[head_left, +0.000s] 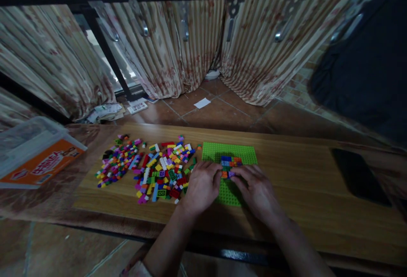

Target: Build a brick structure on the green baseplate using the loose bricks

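A green studded baseplate (227, 149) lies on the wooden board. On it sits a small block of toy building bricks (226, 162) in blue, orange, green and purple. My left hand (203, 184) closes on the block's left side, thumb and curled fingers at its near edge. From the right, my right hand (256, 186) pinches the near right corner, by a purple brick. Both hands touch the built bricks, and my fingers hide part of them. Left of the baseplate, a loose pile of mixed bricks (165, 169) comes close to my left hand.
A second pile of smaller bricks (122, 160) lies farther left. A clear plastic box with an orange label (47, 162) stands at the board's left end. Toward the right end of the wooden board (295, 171) lies a dark phone-like slab (359, 175). Curtains (178, 52) hang behind.
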A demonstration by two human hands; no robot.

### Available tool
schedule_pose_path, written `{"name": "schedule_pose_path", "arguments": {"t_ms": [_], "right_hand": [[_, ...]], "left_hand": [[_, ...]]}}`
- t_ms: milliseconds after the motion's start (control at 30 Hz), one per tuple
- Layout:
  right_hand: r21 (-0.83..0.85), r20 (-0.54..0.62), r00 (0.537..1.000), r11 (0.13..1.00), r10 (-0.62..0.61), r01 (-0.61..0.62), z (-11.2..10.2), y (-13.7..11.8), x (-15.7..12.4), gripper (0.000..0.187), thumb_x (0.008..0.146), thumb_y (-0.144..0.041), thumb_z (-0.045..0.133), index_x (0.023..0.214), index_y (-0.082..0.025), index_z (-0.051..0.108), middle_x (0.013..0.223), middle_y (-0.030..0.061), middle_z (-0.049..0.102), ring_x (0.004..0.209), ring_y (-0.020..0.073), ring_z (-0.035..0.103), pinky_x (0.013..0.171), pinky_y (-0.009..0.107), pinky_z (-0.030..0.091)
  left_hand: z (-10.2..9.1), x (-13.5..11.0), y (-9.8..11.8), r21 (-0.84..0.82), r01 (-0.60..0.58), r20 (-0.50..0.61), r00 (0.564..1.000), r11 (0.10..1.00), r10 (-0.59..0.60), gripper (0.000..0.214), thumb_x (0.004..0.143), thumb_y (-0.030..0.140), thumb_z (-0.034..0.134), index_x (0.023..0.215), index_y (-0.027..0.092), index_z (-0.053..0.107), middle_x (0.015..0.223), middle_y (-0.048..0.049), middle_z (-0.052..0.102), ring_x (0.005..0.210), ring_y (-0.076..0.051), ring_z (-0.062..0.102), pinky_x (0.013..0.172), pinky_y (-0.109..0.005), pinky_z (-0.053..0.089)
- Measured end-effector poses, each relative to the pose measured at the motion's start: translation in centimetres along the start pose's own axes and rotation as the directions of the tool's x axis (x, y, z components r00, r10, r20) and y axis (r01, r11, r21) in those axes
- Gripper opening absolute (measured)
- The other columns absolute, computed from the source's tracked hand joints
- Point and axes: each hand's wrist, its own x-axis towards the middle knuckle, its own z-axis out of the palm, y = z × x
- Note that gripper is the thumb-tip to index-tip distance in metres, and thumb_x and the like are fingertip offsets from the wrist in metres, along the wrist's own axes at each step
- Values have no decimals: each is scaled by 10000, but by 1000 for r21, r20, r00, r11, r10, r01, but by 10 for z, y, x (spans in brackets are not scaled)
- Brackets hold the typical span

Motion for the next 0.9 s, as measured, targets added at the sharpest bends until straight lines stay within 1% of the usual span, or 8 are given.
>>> {"name": "schedule_pose_path", "arguments": {"t_ms": [133, 267, 400, 567, 733, 900], "right_hand": [[15, -11, 1000, 1000, 9, -9, 2, -1, 2, 98, 904, -246, 579, 946, -201, 655, 934, 47, 662, 891, 228, 539, 803, 376, 442], [77, -41, 997, 995, 65, -62, 5, 2, 0, 93, 893, -272, 598, 934, -224, 666, 999, 50, 637, 966, 232, 534, 845, 389, 448], [91, -54, 994, 992, 98, -93, 8, 3, -3, 101, 883, -289, 607, 922, -235, 683, 1038, 60, 615, 1000, 239, 531, 871, 407, 455], [122, -111, 986, 987, 122, -108, 13, 5, -4, 107, 872, -303, 618, 910, -249, 703, 1064, 60, 604, 1019, 241, 535, 890, 423, 455], [182, -154, 973, 973, 171, -142, 16, 6, -4, 98, 833, -323, 656, 867, -253, 717, 1073, 64, 609, 1031, 248, 555, 908, 445, 453], [231, -186, 948, 950, 257, -212, 18, 2, -3, 138, 807, -335, 660, 903, -246, 703, 1066, 73, 613, 1029, 254, 572, 911, 456, 458]], "left_hand": [[1, 0, 0, -10, 8, 2, 1000, 1000, -8, 186, 893, 157, 506, 1002, 184, 654, 943, -49, 701, 909, -197, 627, 881, -369, 480], [0, 0, -1, -12, 23, 7, 1000, 1000, -23, 185, 886, 157, 515, 1005, 184, 653, 954, -50, 702, 915, -200, 629, 873, -362, 487], [0, 0, -1, -14, 33, 23, 999, 999, -33, 178, 885, 155, 513, 992, 184, 653, 954, -54, 699, 918, -198, 632, 869, -354, 492], [1, 0, 0, -28, 37, 15, 999, 999, -37, 179, 888, 158, 512, 998, 184, 650, 956, -53, 701, 926, -196, 636, 867, -347, 494], [1, -1, 0, -15, 52, 26, 998, 999, -52, 171, 892, 176, 512, 995, 184, 649, 958, -55, 702, 920, -199, 640, 849, -347, 499], [3, -1, 0, 0, 65, 26, 998, 998, -65, 168, 887, 179, 523, 1000, 185, 647, 962, -56, 700, 908, -196, 642, 834, -338, 501]]}}
